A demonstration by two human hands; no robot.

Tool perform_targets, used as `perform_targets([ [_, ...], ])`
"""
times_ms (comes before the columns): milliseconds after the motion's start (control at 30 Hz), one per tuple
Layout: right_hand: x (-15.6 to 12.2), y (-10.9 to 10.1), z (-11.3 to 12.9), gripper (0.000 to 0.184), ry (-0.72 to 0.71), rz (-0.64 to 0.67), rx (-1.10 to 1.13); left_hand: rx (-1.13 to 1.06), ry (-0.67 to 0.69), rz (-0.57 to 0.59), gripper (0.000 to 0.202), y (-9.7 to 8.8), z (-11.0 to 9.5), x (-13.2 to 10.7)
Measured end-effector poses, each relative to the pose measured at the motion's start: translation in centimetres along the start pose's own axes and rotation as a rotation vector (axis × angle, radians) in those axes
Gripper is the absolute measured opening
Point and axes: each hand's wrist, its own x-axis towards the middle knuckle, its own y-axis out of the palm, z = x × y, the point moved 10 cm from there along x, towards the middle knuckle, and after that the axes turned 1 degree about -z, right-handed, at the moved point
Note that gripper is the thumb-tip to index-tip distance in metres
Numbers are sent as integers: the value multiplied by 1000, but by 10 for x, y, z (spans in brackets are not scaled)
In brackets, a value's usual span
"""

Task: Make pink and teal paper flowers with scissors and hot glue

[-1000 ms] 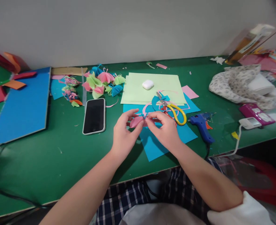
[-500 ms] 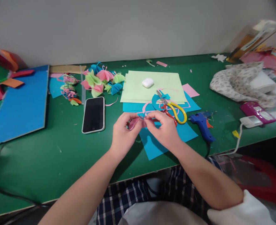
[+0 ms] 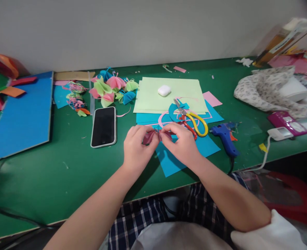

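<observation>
Between my hands is a small folded pink paper piece (image 3: 148, 138) with a thin blue strip at its top; the fingers cover much of it. My left hand (image 3: 138, 146) pinches its left side, thumb against fingertips. From the other side my right hand (image 3: 181, 143) pinches it too, the fingertips of both hands nearly meeting. Below them lies a blue paper sheet (image 3: 169, 165). Scissors (image 3: 195, 121) with one yellow and one red handle rest just beyond my right hand, on pink and blue paper strips.
A phone (image 3: 104, 126) lies left of my hands, with folded paper butterflies (image 3: 114, 86) behind it. Light green sheets (image 3: 148, 97) carry a white case (image 3: 164, 91). To the right are a blue glue gun (image 3: 226, 137), a patterned cloth (image 3: 257, 86) and a white cable (image 3: 266, 156).
Both hands stay almost in place, with small finger movements. More of the pink paper shows beside the right fingers now, and the piece looks slightly turned.
</observation>
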Motion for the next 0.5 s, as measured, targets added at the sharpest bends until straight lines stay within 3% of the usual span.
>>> perform_targets([
  [500, 1, -2, -1, 5, 9, -16, 4, -56, -49, 42, 4, 3, 4, 1],
])
